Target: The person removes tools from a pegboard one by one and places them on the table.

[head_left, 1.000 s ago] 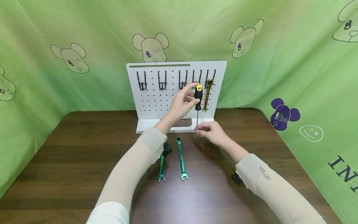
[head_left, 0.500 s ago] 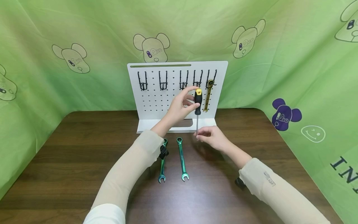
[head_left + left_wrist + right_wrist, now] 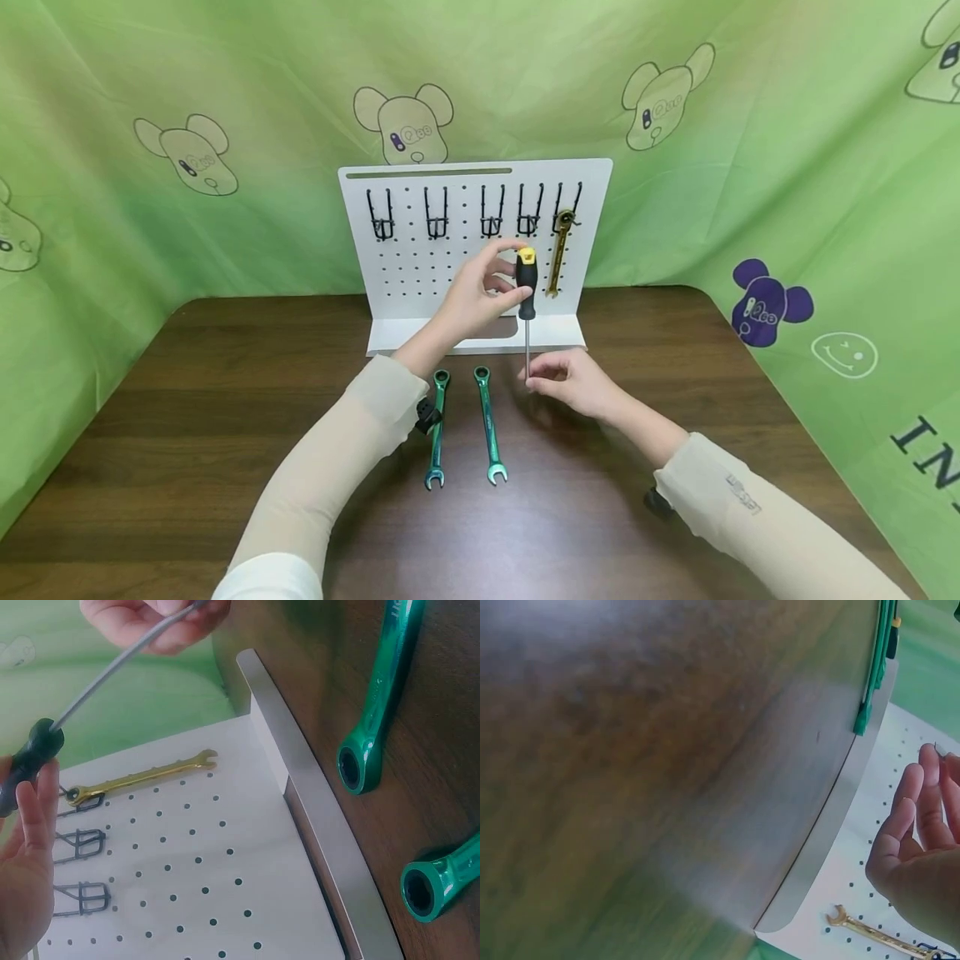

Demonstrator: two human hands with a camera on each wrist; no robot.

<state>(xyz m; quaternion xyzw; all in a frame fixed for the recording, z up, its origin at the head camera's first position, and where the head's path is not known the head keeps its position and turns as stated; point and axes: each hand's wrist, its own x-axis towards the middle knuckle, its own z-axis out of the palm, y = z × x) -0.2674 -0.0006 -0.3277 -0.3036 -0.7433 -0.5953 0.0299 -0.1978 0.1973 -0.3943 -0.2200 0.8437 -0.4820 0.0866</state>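
A screwdriver (image 3: 527,275) with a black handle and yellow cap stands upright in front of the pegboard (image 3: 420,279). My left hand (image 3: 476,292) holds its handle from the left, thumb on the side and a finger up by the cap. Lower down, my right hand (image 3: 576,385) pinches the end of the metal shaft (image 3: 124,660) between thumb and fingers. Two green ratchet wrenches, a left one (image 3: 437,442) and a right one (image 3: 489,425), lie on the table below my hands. A gold wrench (image 3: 559,254) hangs from the pegboard's rightmost hook.
The white pegboard carries a row of black double hooks (image 3: 437,218), the others bare. Its base (image 3: 397,335) rests on the brown table (image 3: 225,400). Green printed cloth (image 3: 285,125) surrounds the table. In the right wrist view, a black and yellow thing (image 3: 894,639) shows beyond the wrenches.
Both hands have moved down and slightly toward me with the screwdriver, away from the hooks. More of the left green wrench shows past my left sleeve.
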